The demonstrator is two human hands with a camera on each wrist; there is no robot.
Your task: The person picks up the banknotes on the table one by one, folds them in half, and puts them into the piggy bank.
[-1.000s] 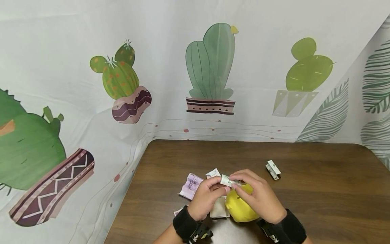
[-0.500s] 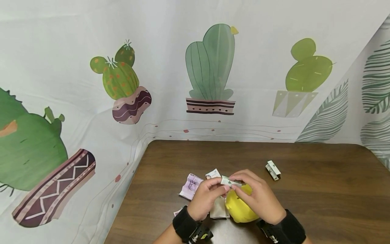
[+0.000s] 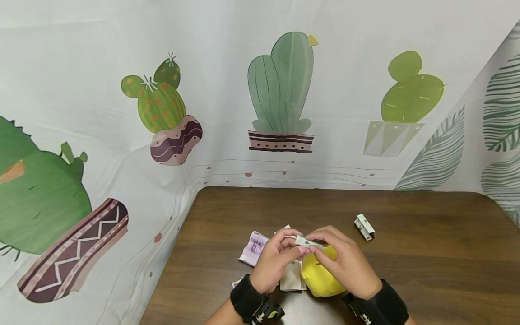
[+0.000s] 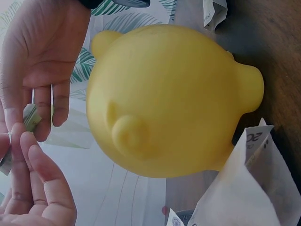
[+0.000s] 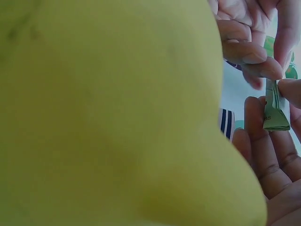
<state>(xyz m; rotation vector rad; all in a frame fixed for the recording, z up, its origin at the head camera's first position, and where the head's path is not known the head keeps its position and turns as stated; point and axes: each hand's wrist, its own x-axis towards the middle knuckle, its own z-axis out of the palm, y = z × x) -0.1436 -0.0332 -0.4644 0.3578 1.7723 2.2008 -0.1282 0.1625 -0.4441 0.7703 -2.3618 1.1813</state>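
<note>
The left hand (image 3: 276,264) and right hand (image 3: 345,262) pinch a folded banknote (image 3: 307,242) between fingertips at lower centre, right above the yellow piggy bank (image 3: 318,275) on the desk (image 3: 426,253), keeping it tight and narrow.

Dark wood tabletop (image 3: 426,271) here. Sitting on it: a yellow piggy bank (image 3: 318,277) near the front edge, a few loose banknotes (image 3: 253,247) just left of it, and a small folded note (image 3: 364,226) off right.
</note>
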